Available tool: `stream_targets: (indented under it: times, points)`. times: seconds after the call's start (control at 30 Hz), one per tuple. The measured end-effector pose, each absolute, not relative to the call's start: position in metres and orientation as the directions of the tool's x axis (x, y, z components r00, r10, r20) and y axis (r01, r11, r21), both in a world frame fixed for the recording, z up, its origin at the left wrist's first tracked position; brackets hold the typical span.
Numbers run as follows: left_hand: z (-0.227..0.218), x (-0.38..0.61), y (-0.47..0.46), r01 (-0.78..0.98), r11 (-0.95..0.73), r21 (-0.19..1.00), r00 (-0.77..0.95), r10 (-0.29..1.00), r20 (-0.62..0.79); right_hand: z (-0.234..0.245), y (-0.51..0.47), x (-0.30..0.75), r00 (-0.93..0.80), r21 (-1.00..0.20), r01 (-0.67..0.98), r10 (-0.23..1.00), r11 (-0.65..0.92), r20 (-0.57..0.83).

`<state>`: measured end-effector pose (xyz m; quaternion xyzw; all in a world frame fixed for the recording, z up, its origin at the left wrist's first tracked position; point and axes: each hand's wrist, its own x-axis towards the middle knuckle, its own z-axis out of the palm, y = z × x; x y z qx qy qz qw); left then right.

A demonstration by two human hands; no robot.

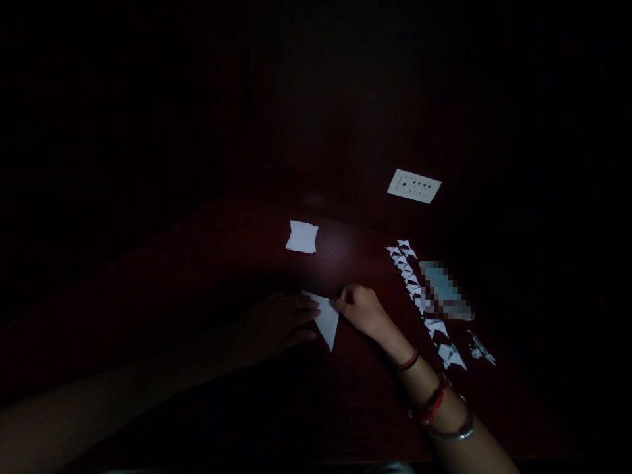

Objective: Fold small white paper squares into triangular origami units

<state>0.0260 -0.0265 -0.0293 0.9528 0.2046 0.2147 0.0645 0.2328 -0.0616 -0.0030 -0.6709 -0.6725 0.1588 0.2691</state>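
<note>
A white sheet of paper, folded to a triangle that points toward me, lies on the dark reddish table between my hands. My left hand is in shadow, its fingers stretched out and the tips resting on the paper's left side. At the upper right corner, my right hand is closed, thumb and fingers pinching the edge. Just beyond sits a stack of white paper squares.
To the right, folded white paper pieces run in a slanting row, with larger ones nearer me. Beside them lie a blurred-out flat object and small white scraps. A white socket plate is on the back panel.
</note>
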Motion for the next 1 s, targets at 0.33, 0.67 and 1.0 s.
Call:
stream_targets:
  times: [0.33,0.67,1.0]
  points:
    - [-0.026,0.022,-0.013,0.345,-0.910,0.228,0.846,0.407,0.345,-0.007,-0.059,0.238,-0.059,-0.685,0.715,0.989,0.138,0.138]
    - [-0.027,0.024,0.000,0.092,-0.902,0.422,0.872,0.278,0.403,0.016,-0.069,0.234,0.066,-0.979,-0.056,0.978,-0.196,-0.199]
    - [-0.015,0.023,-0.007,0.116,-0.976,0.184,0.907,0.180,0.380,0.021,-0.071,0.233,0.002,-0.904,-0.329,0.957,-0.274,-0.291]
